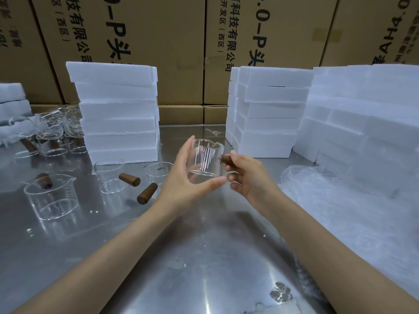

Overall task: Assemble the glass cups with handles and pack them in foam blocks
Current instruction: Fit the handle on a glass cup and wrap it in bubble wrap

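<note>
My left hand [183, 177] grips a clear glass cup [205, 157] above the middle of the steel table, fingers behind it and thumb under its base. My right hand [247, 175] pinches a brown wooden handle [226, 159] whose end meets the cup's right side. Three more glass cups [51, 196] [110, 174] [158, 172] stand on the table to the left. Loose wooden handles [129, 179] [147, 193] lie between them, and one more handle [44, 180] lies behind the nearest cup. White foam blocks are stacked at the left [118, 109] and right [267, 112].
Several cups with handles fitted [48, 137] stand at the far left by more foam [11, 98]. A large foam pile [367, 114] and bubble wrap [340, 200] fill the right side. Cardboard boxes [181, 48] wall off the back of the steel table [204, 257].
</note>
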### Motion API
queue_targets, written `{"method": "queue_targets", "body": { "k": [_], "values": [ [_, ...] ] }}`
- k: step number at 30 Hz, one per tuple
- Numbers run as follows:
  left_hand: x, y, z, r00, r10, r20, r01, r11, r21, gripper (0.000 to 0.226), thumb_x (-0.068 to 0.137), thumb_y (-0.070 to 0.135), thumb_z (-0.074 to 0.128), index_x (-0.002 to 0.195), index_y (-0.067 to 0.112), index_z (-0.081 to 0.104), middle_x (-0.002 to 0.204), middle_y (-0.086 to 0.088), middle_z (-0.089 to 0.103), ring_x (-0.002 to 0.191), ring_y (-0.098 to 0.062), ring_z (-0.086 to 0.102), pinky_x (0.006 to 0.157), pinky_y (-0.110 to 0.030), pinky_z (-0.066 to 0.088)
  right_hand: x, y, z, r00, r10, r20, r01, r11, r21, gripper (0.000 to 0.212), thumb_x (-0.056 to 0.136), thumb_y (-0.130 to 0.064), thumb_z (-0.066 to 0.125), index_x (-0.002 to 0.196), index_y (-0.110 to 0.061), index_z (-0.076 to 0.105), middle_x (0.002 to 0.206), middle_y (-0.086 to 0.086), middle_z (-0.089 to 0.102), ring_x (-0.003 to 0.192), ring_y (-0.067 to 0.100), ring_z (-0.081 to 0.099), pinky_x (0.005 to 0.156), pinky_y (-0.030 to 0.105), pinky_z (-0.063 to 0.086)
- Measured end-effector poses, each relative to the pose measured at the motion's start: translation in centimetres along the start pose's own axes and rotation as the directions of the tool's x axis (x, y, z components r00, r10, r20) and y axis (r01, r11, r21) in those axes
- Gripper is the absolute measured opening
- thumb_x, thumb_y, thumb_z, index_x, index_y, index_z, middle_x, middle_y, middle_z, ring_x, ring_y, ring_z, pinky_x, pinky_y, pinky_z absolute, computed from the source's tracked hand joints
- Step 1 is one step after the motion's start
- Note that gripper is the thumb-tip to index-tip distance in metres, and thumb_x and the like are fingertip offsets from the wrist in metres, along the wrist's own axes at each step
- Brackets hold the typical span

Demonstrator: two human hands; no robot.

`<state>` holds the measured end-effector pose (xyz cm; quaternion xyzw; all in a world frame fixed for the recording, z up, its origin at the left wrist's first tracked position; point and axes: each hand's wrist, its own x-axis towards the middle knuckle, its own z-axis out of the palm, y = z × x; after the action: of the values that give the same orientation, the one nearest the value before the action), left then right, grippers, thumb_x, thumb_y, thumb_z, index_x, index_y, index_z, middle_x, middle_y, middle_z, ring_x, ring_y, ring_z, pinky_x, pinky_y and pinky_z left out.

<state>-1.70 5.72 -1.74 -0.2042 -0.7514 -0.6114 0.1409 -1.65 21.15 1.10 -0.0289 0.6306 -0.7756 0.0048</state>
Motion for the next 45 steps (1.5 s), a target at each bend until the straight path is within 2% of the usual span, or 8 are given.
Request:
{"method": "queue_targets", "body": {
  "k": [7, 14, 19, 23, 27, 37, 42, 45],
  "values": [
    [-0.2, 0.4, -0.2, 0.992, 0.128, -0.009, -0.128, 0.992, 0.014, 0.076, 0.065, 0.034, 0.080, 0.131, 0.031, 0.042, 0.138, 0.010, 0.049, 0.125, 0.001, 0.049, 0.106, -0.020, 0.039, 0.0, -0.1, -0.3, 0.984, 0.140, 0.109, -0.158, 0.969, 0.191, 0.028, 0.098, -0.031, 0.043, 0.083, -0.013, 0.058, 0.067, -0.003, 0.047, 0.054, 0.007, 0.040, 0.047, 0.016, 0.037],
    [-0.8, 1.1, 0.5, 0.927, 0.355, -0.117, -0.303, 0.897, 0.321, 0.062, 0.070, 0.027, 0.082, 0.123, 0.020, 0.050, 0.119, 0.004, 0.054, 0.105, -0.008, 0.054, 0.093, -0.011, 0.039, 0.1, 0.3, -0.2, 0.978, 0.200, 0.060, -0.206, 0.972, 0.115, 0.063, 0.092, -0.056, 0.041, 0.135, -0.010, 0.041, 0.111, 0.011, 0.058, 0.083, 0.017, 0.060, 0.068, 0.029, 0.049],
    [-0.8, 1.4, 0.3, 0.915, 0.388, -0.111, -0.309, 0.850, 0.428, 0.065, 0.073, 0.027, 0.080, 0.131, 0.020, 0.051, 0.119, 0.001, 0.049, 0.112, -0.011, 0.049, 0.097, -0.012, 0.036, -0.2, 0.2, 0.0, 0.982, 0.101, 0.158, -0.096, 0.995, -0.039, 0.068, 0.068, -0.073, 0.054, 0.119, -0.027, 0.048, 0.114, -0.004, 0.060, 0.098, 0.011, 0.062, 0.081, 0.034, 0.052],
    [-0.9, 1.0, 0.3, 0.916, 0.399, -0.050, -0.331, 0.818, 0.471, 0.072, 0.076, 0.027, 0.078, 0.139, 0.025, 0.042, 0.124, 0.002, 0.047, 0.118, -0.013, 0.046, 0.100, -0.012, 0.034, -0.3, 1.0, 0.4, 0.991, 0.004, 0.134, 0.014, 0.991, -0.134, 0.068, 0.061, -0.055, 0.074, 0.115, -0.023, 0.048, 0.115, -0.007, 0.055, 0.092, 0.005, 0.062, 0.076, 0.027, 0.052],
    [-0.5, 0.5, 0.0, 0.930, 0.363, -0.052, -0.298, 0.831, 0.469, 0.089, 0.072, 0.039, 0.077, 0.145, 0.017, 0.032, 0.136, 0.000, 0.045, 0.127, -0.008, 0.041, 0.108, -0.018, 0.031, -0.1, 0.6, 0.0, 0.992, -0.007, 0.129, 0.003, 1.000, 0.025, 0.048, 0.070, -0.044, 0.071, 0.109, -0.019, 0.059, 0.093, -0.006, 0.064, 0.082, 0.010, 0.063, 0.076, 0.027, 0.053],
    [-0.4, 0.6, -0.6, 0.907, 0.397, -0.141, -0.311, 0.857, 0.411, 0.062, 0.069, 0.042, 0.080, 0.123, 0.024, 0.054, 0.116, 0.013, 0.059, 0.109, -0.003, 0.057, 0.095, -0.024, 0.049, -0.1, 0.2, 0.1, 0.965, 0.099, 0.244, -0.103, 0.995, 0.004, 0.049, 0.088, -0.045, 0.049, 0.129, -0.019, 0.052, 0.128, 0.000, 0.059, 0.097, 0.012, 0.062, 0.086, 0.029, 0.049],
    [-0.4, 0.4, -0.6, 0.881, 0.455, -0.132, -0.285, 0.730, 0.621, 0.057, 0.072, 0.034, 0.082, 0.122, 0.019, 0.059, 0.115, 0.005, 0.062, 0.104, -0.014, 0.058, 0.090, -0.038, 0.050, -0.6, 0.9, 0.6, 0.990, -0.023, 0.139, 0.056, 0.971, -0.235, 0.077, 0.060, -0.060, 0.071, 0.125, -0.027, 0.044, 0.120, -0.009, 0.053, 0.106, 0.003, 0.058, 0.088, 0.030, 0.050],
    [-0.5, 0.5, -0.3, 0.848, 0.519, -0.111, -0.320, 0.666, 0.673, 0.065, 0.074, 0.034, 0.081, 0.129, 0.014, 0.053, 0.120, -0.001, 0.060, 0.109, -0.018, 0.056, 0.095, -0.040, 0.047, -0.4, 1.3, 0.6, 0.993, -0.113, 0.037, 0.119, 0.947, -0.298, 0.059, 0.072, -0.046, 0.073, 0.118, -0.024, 0.044, 0.115, -0.006, 0.054, 0.102, 0.004, 0.058, 0.085, 0.029, 0.051]
  ]
}}
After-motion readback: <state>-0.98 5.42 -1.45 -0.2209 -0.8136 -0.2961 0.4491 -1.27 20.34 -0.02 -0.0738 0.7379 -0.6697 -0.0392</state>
